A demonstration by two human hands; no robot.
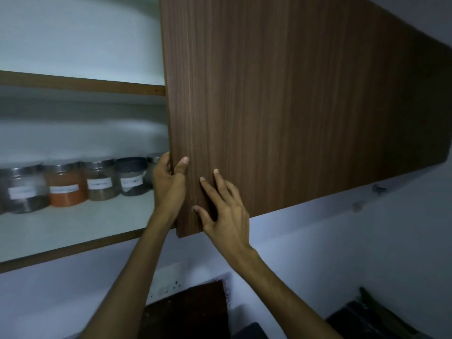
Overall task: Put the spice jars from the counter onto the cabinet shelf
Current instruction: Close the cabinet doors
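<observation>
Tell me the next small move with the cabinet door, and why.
Probably swing the cabinet door shut. The left hand grips its free edge and the right hand lies flat on its face, while a row of spice jars already stands on the lower shelf. Neither hand holds a jar.

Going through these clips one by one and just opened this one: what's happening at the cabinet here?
A person has both hands on the brown cabinet door. The left hand grips its free edge, fingers wrapped behind and thumb on the front; the right hand rests with spread fingers on the door's face. A row of labelled spice jars stands on the lower shelf. Neither hand holds a jar. Whether the door is opening or closing cannot be told.
</observation>
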